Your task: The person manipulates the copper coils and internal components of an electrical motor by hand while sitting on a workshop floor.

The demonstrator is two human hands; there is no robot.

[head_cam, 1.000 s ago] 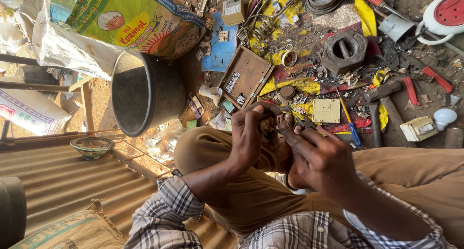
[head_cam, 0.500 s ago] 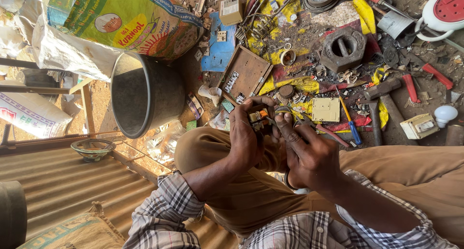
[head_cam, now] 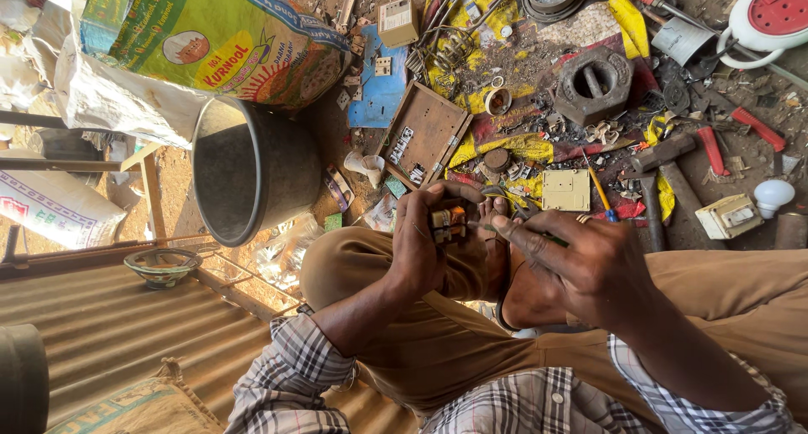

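My left hand (head_cam: pixel 421 253) is shut on a small electrical part (head_cam: pixel 449 223) with orange and dark windings, held up over my bent knee in tan trousers (head_cam: pixel 438 350). My right hand (head_cam: pixel 589 270) pinches a thin green-handled tool (head_cam: pixel 515 231). Its tip points left and touches the part. Both forearms come in from the bottom in checked sleeves. My fingers hide the back of the part.
On the dirt ground lie a black bucket (head_cam: pixel 206 169) on its side, a printed sack (head_cam: pixel 219 38), a wooden board (head_cam: pixel 425 135), a beige switch box (head_cam: pixel 566 190), a hammer (head_cam: pixel 655 177), a heavy metal block (head_cam: pixel 596 85) and a white bulb (head_cam: pixel 773 194). Corrugated sheet (head_cam: pixel 101 333) lies lower left.
My hands have parted a little, so the part now shows between my left fingers. My right hand has drawn back to the right with the tool tip still at the part.
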